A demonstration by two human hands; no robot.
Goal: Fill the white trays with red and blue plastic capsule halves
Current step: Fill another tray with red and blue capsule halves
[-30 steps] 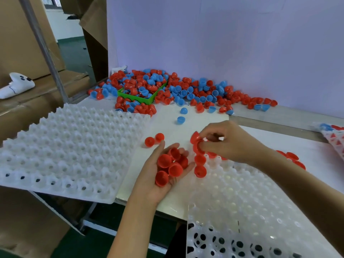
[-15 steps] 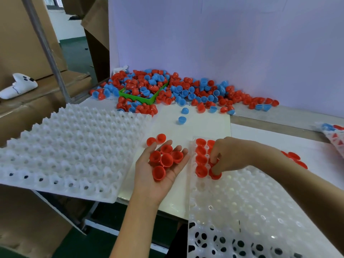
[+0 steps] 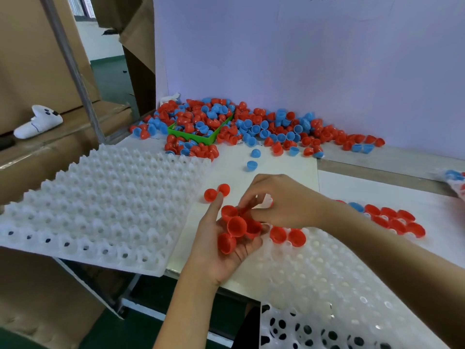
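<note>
My left hand (image 3: 221,250) lies palm up over the near table edge, cupping several red capsule halves (image 3: 236,226). My right hand (image 3: 281,200) reaches across from the right, its fingertips pinched on one red half at the top of that handful. Under my right arm lies a white tray (image 3: 327,280) with two red halves (image 3: 288,235) seated near its far left corner and a row of red halves (image 3: 392,219) along its far edge. A second white tray (image 3: 100,205) lies to the left with nothing in it.
A big heap of red and blue halves (image 3: 251,124) lies at the back against the white wall, around a green bin (image 3: 201,137). Two loose red halves (image 3: 216,192) and two blue ones (image 3: 253,159) sit on the table. Cardboard boxes stand at the left.
My right hand has left the tray's far left corner and come back to the handful in my left palm. My left hand has shifted slightly right, toward the tray.
</note>
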